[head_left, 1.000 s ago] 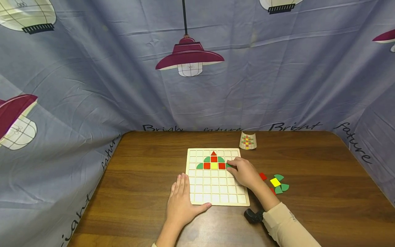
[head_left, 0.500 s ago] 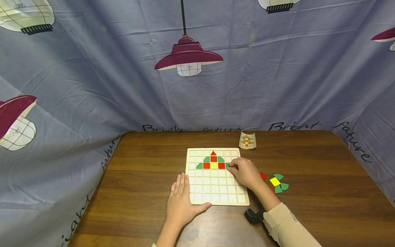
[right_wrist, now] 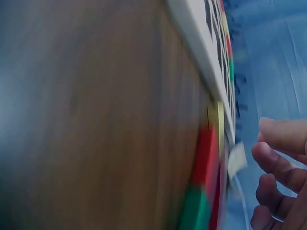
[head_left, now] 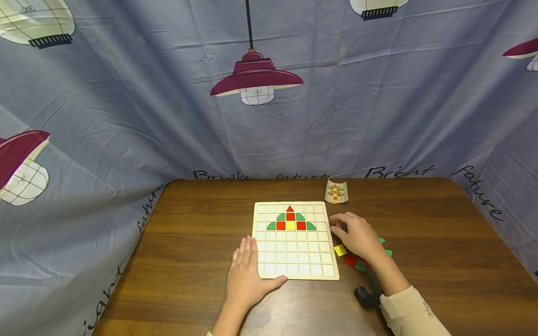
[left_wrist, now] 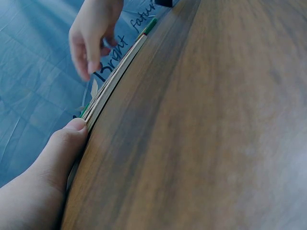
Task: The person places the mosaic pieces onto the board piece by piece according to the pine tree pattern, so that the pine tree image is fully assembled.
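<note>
Head view: behind everything hangs a blue-grey curtain (head_left: 336,121) printed with lamps, and in front of it spreads the wooden surface (head_left: 201,210). Near its middle the pale gridded board (head_left: 296,256) lies flat, too nearly square to tell a long axis, its far edge roughly parallel to the curtain. The left hand (head_left: 245,280) is spread at the near left corner, straight fingers along one edge, thumb touching the near edge. Just off the right edge hangs the right hand (head_left: 357,235), thumb and fingers loosely bent, tips parted. On the board, a tile pattern (head_left: 290,221) points its red triangle (head_left: 290,209) away from the person. Beyond the far right corner sits a small curved card (head_left: 336,192). Nearest the right edge, among loose tiles (head_left: 350,259), lies a yellow tile (head_left: 340,250).
</note>
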The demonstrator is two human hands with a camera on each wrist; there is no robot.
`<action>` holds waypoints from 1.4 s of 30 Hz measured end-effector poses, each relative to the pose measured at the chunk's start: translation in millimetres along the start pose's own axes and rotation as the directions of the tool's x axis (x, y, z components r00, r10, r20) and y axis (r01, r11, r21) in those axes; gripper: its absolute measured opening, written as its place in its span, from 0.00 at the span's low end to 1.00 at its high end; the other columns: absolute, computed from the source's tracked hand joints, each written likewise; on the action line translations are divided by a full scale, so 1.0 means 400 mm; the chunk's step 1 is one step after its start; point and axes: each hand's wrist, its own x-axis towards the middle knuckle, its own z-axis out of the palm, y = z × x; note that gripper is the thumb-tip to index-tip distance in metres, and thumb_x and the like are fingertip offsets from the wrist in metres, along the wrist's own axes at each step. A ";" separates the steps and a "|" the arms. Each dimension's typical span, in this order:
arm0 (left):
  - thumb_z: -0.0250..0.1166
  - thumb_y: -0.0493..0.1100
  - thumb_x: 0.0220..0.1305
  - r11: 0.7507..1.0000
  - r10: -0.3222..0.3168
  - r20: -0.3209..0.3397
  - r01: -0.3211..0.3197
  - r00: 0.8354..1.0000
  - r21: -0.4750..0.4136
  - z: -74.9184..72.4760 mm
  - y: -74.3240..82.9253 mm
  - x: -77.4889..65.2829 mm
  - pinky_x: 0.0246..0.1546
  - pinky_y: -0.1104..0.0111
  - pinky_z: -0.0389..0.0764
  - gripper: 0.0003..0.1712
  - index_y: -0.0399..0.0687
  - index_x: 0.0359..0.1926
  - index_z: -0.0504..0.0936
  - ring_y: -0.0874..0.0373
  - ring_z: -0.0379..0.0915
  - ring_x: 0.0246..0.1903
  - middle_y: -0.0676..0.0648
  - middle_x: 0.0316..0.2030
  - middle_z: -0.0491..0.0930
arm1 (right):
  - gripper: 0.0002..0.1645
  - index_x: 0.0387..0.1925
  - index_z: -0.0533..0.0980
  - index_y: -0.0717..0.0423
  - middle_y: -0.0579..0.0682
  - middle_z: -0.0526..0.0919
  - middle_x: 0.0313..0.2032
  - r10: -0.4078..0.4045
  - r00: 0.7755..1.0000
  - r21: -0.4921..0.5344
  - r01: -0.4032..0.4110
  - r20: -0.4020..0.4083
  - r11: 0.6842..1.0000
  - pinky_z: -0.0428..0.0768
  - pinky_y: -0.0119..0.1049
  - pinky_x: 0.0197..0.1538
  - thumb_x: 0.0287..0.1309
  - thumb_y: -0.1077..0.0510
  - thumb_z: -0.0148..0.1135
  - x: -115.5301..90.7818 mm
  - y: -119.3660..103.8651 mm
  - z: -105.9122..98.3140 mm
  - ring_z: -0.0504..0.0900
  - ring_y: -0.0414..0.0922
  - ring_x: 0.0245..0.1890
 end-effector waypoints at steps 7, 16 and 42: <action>0.51 0.91 0.41 1.000 -0.001 -0.001 0.001 1.000 -0.006 -0.001 0.000 0.000 0.76 0.54 0.54 0.77 0.38 0.77 0.53 0.48 0.45 0.78 0.40 0.77 0.53 | 0.20 0.55 0.80 0.57 0.51 0.81 0.38 0.059 0.998 -0.052 -0.060 -0.008 0.997 0.75 0.40 0.34 0.62 0.57 0.65 -0.048 0.089 -0.067 0.77 0.47 0.35; 0.52 0.90 0.41 1.000 -0.003 -0.002 0.003 1.000 -0.008 -0.003 0.001 -0.001 0.76 0.53 0.54 0.77 0.37 0.77 0.53 0.48 0.46 0.78 0.40 0.77 0.53 | 0.24 0.58 0.77 0.64 0.60 0.80 0.45 0.111 0.993 -0.069 -0.107 0.047 0.992 0.79 0.54 0.43 0.62 0.58 0.65 -0.097 0.176 -0.099 0.80 0.56 0.44; 0.52 0.90 0.41 1.000 0.004 -0.003 -0.004 1.000 -0.001 -0.006 0.003 -0.002 0.77 0.54 0.54 0.77 0.37 0.76 0.53 0.48 0.46 0.78 0.40 0.77 0.52 | 0.18 0.51 0.83 0.57 0.53 0.80 0.41 0.038 0.997 0.014 -0.039 0.067 0.999 0.70 0.30 0.33 0.59 0.62 0.67 -0.134 0.252 -0.123 0.71 0.39 0.33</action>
